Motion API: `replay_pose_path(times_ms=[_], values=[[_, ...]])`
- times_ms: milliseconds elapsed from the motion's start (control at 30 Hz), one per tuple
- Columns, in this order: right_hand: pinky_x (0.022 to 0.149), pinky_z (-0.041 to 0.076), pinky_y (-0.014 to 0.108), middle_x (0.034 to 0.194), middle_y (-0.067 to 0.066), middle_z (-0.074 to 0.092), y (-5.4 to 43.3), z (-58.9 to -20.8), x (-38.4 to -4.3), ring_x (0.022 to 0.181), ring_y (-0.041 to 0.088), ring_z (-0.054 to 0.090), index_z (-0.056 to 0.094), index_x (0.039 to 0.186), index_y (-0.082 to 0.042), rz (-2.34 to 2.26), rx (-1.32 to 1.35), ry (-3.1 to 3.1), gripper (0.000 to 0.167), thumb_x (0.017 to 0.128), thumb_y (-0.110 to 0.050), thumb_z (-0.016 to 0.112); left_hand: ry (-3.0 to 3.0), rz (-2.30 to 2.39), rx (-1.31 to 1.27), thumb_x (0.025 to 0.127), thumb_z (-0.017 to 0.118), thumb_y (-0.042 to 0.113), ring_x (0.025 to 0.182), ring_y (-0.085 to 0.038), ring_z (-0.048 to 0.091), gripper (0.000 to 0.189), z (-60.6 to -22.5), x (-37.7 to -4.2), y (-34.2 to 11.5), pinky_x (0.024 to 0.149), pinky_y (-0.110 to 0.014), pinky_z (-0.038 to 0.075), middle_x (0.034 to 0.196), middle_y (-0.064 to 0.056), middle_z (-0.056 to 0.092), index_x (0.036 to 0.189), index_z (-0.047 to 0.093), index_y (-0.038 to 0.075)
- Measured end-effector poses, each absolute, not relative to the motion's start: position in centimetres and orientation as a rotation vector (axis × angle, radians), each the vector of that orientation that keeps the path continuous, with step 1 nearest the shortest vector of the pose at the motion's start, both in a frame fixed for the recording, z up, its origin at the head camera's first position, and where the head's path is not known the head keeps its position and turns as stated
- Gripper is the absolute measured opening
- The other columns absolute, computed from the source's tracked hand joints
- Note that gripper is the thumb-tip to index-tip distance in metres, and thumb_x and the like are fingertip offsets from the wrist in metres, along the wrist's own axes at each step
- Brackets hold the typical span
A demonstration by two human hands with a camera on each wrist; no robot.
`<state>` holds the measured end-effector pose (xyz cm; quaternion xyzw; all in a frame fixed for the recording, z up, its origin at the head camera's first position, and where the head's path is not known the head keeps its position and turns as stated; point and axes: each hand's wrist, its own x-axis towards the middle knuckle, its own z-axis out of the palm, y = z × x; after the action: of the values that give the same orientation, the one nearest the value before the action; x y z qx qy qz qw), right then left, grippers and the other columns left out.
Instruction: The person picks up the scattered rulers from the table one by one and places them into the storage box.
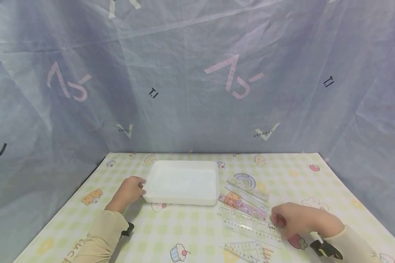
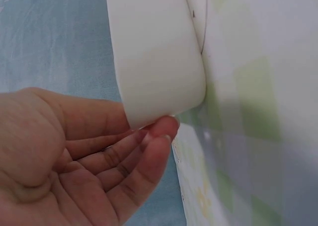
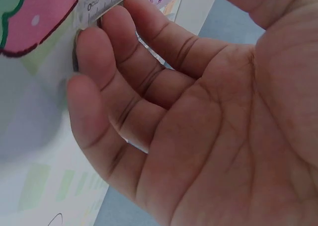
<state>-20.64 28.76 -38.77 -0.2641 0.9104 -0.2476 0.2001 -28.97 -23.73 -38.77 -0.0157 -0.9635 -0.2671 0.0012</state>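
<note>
My left hand grips the left end of a shallow white tray. In the left wrist view its fingertips press against the corner of the tray wall. Over to the right, my right hand is at the right ends of several rulers lying side by side. Its fingers are loosely curved, with fingertips right at the zero end of a clear ruler in the right wrist view. Among the rulers are a clear one in front and a pink-purple one farther back.
A clear protractor lies behind the rulers, and a clear set square in front of them. A green-checked cloth with cartoon prints covers the table. Behind it hangs a grey-blue curtain.
</note>
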Motion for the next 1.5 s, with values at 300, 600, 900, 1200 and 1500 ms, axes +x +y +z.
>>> replay_pose_path(times_ms=[300,600,900,1200,1500], values=[[0.059,0.040,0.023,0.077,-0.006,0.054,28.8,-39.0,-20.7,0.070,0.004,0.047,0.058,0.088,-0.018,-0.691,-0.730,2.542,0.033,0.063,-0.001,0.071,-3.027,-0.825,-0.056,0.085,0.070,-0.004,0.072,-0.016,0.068,0.044,-38.8,-29.0,-23.6,0.065,-0.030,0.057,0.103,-0.021,0.066,0.126,0.059,-0.014],[0.055,0.040,0.022,0.072,-0.009,0.052,29.1,-39.3,-21.0,0.066,0.002,0.047,0.056,0.087,-0.020,-0.689,-0.789,2.564,0.035,0.063,0.000,0.072,-3.034,-0.813,-0.047,0.085,0.070,-0.003,0.073,-0.016,0.068,0.044,-38.8,-29.0,-23.6,0.065,-0.030,0.058,0.103,-0.021,0.067,0.126,0.059,-0.014],[0.058,0.045,0.022,0.074,-0.008,0.058,30.0,-39.8,-21.8,0.067,0.001,0.051,0.060,0.090,-0.019,-0.804,-0.883,2.500,0.032,0.068,-0.005,0.078,-3.027,-0.812,-0.069,0.084,0.070,-0.003,0.074,-0.017,0.069,0.044,-38.8,-28.9,-23.7,0.065,-0.029,0.058,0.105,-0.022,0.067,0.125,0.060,-0.014],[0.057,0.045,0.020,0.073,-0.012,0.059,31.1,-40.6,-22.9,0.066,-0.001,0.051,0.065,0.090,-0.019,-0.869,-0.923,2.456,0.032,0.070,0.006,0.069,-3.035,-0.791,-0.074,0.085,0.070,-0.003,0.077,-0.019,0.069,0.043,-38.9,-28.9,-23.7,0.067,-0.030,0.058,0.105,-0.022,0.067,0.124,0.060,-0.014],[0.059,0.045,0.021,0.074,-0.012,0.062,31.7,-40.7,-23.2,0.066,-0.002,0.052,0.069,0.089,-0.019,-0.935,-0.964,2.437,0.017,0.078,-0.006,0.073,-3.027,-0.798,-0.074,0.084,0.070,-0.003,0.075,-0.017,0.069,0.042,-38.9,-29.1,-23.7,0.066,-0.030,0.058,0.105,-0.022,0.068,0.123,0.061,-0.014]])
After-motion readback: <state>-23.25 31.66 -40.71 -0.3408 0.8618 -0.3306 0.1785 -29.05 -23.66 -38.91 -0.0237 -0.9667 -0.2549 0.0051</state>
